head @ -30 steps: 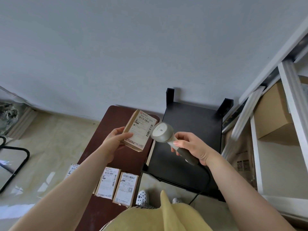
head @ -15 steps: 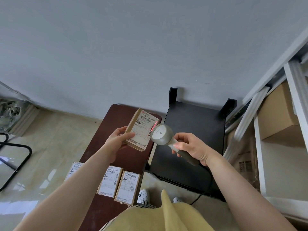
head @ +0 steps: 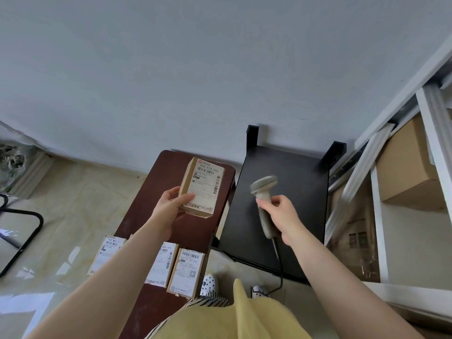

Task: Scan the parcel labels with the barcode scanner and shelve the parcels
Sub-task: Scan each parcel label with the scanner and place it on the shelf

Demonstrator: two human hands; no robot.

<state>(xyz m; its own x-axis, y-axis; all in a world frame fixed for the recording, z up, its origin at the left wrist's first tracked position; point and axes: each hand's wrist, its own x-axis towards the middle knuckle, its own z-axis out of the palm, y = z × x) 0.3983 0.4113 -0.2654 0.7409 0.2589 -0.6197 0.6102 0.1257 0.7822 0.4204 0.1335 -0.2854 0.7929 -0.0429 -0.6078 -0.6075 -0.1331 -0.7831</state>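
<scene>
My left hand point(head: 168, 207) grips a small brown parcel point(head: 201, 187) by its lower left corner, white label facing up, above the dark brown bench point(head: 156, 192). To its right, my right hand point(head: 281, 214) holds the grey barcode scanner point(head: 263, 199) by its handle over the black stand point(head: 281, 216). The scanner head points up and away from the parcel, and its cable trails down to the floor. Three more labelled parcels point(head: 187, 272) lie on the near part of the bench, partly hidden by my left arm.
A white metal shelf unit point(head: 381, 216) stands at the right, holding a cardboard box point(head: 406, 167) and a bagged package point(head: 354, 236) lower down. A black metal frame point(head: 22, 231) lies on the floor at the left. The grey wall runs close behind the bench and stand.
The scanner has swung right and away from the parcel label, its red light gone from the label. My left hand has turned the parcel more upright and level.
</scene>
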